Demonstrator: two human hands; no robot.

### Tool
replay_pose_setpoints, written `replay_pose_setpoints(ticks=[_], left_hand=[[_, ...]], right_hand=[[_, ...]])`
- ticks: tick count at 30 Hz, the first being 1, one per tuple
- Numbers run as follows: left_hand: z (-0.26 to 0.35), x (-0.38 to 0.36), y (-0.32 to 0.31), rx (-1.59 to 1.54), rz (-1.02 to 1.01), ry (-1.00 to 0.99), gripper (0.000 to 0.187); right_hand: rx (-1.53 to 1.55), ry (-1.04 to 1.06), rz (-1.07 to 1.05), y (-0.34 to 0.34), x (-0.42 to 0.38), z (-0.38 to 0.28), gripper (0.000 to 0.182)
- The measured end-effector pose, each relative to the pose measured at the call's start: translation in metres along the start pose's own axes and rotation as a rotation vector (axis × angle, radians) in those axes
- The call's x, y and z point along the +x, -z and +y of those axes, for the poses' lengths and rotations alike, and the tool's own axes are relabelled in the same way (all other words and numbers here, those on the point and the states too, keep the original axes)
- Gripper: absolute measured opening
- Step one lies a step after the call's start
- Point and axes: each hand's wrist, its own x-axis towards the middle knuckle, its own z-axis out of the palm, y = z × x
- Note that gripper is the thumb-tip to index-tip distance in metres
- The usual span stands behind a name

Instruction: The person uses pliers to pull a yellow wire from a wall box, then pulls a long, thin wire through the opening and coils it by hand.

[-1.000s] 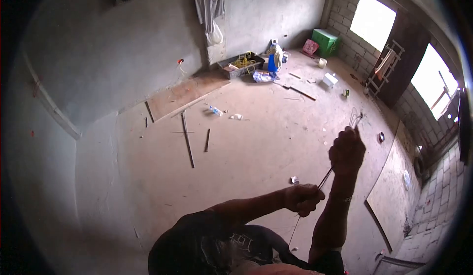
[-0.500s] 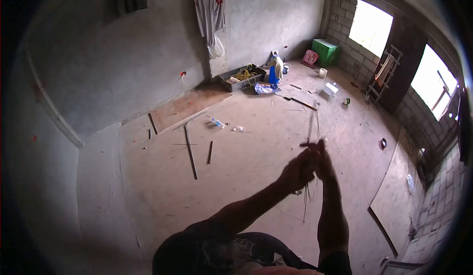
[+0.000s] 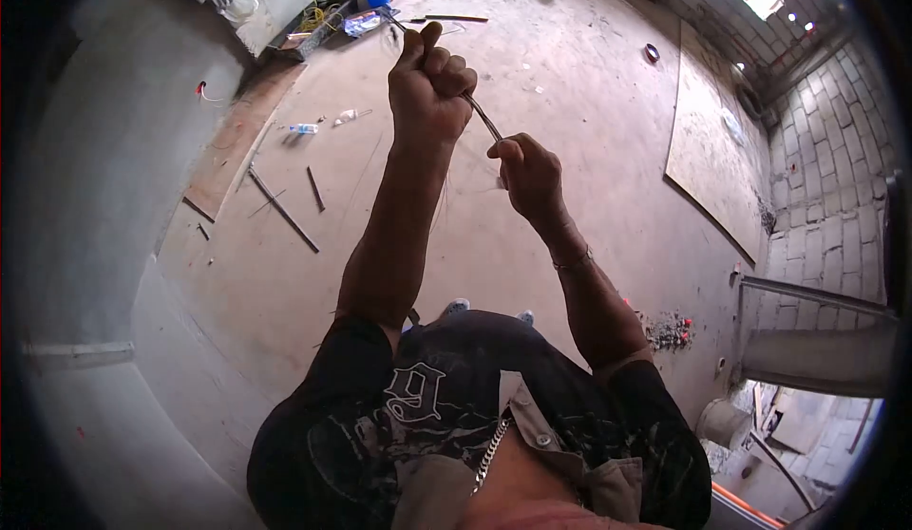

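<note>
1. Upper garment: black short-sleeved shirt (image 3: pixel 456 406) with a pale grey printed graphic; a large numeral-like mark sits at 9 o'clock on the chest.
2. Shirt front: open at the collar (image 3: pixel 532 435), grey lining showing, one round button visible.
3. Neck: a silver link chain (image 3: pixel 489 454) hangs inside the open collar.
4. Right wrist: a thin bracelet (image 3: pixel 573 262) circles it.
5. Both forearms bare below the sleeves; both hands (image 3: pixel 432 84) ungloved.

Single head-worn view, steeply down over hands (image 3: pixel 432 79), close.
</note>
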Motion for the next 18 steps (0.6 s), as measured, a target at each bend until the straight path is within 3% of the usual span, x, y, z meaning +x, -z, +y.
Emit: replay_pose_setpoints(ticks=[5,10,12,14,18], left_hand=[[-0.005,0.0,0.011,0.027,0.11,-0.06,0.027],[-0.004,0.014,0.024,-0.046,0.133,0.063,0.028],[-0.003,0.018,0.024,0.075,-0.093,0.151,0.039],[-0.01,0.003,0.021,0.556,-0.148,0.171,0.058],[-0.026,-0.045,0.073,1.141,-0.458,0.45,0.061]], right_hand=[[0.525,-0.382,-0.295,0.002,-0.006,0.006,0.044],[0.659,-0.474,-0.211,-0.011,-0.017,0.003,0.045],[0.686,-0.575,-0.163,-0.006,-0.009,-0.01,0.044],[0.796,-0.598,-0.081,0.002,0.004,-0.027,0.042],[0.92,-0.505,-0.033,0.021,0.032,-0.045,0.041]])
